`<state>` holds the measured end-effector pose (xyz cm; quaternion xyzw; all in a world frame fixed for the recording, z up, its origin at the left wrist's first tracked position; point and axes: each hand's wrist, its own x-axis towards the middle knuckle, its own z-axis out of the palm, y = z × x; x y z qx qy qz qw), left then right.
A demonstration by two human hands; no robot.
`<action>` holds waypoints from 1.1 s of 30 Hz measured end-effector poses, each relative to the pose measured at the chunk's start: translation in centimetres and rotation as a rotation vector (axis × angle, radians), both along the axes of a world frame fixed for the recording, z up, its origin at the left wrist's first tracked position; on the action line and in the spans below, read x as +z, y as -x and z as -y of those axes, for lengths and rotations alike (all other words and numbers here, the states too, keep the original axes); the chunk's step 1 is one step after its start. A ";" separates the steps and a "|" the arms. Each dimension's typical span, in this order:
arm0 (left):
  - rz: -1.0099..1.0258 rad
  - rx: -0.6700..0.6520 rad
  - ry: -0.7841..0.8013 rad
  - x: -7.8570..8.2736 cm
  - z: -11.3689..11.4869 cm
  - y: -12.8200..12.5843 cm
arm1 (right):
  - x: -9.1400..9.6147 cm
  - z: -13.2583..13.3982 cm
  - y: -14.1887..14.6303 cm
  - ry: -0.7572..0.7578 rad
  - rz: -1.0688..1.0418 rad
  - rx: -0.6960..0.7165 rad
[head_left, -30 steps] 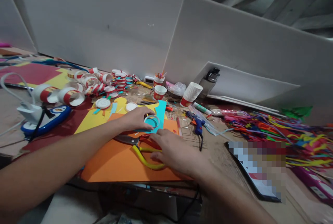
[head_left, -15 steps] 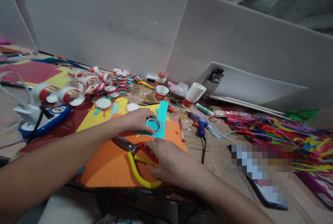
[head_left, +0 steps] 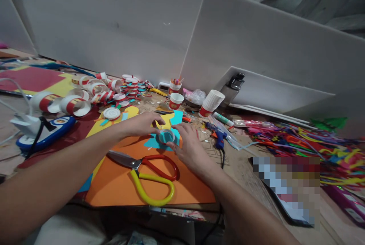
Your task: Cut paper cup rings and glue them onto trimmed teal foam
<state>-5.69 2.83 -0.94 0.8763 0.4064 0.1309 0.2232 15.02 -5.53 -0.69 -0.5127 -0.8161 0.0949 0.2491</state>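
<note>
A small white ring (head_left: pixel 166 136) stands on a teal paper piece (head_left: pixel 151 143), which lies at the far end of an orange sheet (head_left: pixel 119 184). My right hand (head_left: pixel 188 144) curls its thumb and fingers round the ring's right side. My left hand (head_left: pixel 142 123) lies just left of the ring with fingers stretched flat over yellow paper (head_left: pixel 168 122), touching the teal piece's edge. Scissors (head_left: pixel 145 173) with one red and one yellow handle lie loose on the orange sheet, nearer to me than both hands.
Many red-and-white cup rings (head_left: pixel 85 93) are piled at the left. Paper cups (head_left: pixel 209 102), a blue glue gun (head_left: pixel 218 136) with its cord, and a heap of pipe cleaners (head_left: pixel 308 142) lie at the right. A white wall panel (head_left: pixel 114 28) closes the back.
My right hand let go of the scissors and moved forward to the ring. The scissors now lie free on the orange sheet. My left hand shifted slightly left off the ring.
</note>
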 end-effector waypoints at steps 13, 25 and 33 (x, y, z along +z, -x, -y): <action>-0.196 -0.114 -0.041 0.6 0.7 -0.2 | -2.4 -1.0 0.6 0.128 0.136 -0.079; -0.172 -0.104 -0.063 -0.2 0.2 0.1 | -1.7 -1.1 -1.0 0.107 0.086 -0.092; -0.137 -0.111 -0.060 -0.4 0.2 0.1 | -1.5 -1.0 -1.3 0.218 -0.031 -0.051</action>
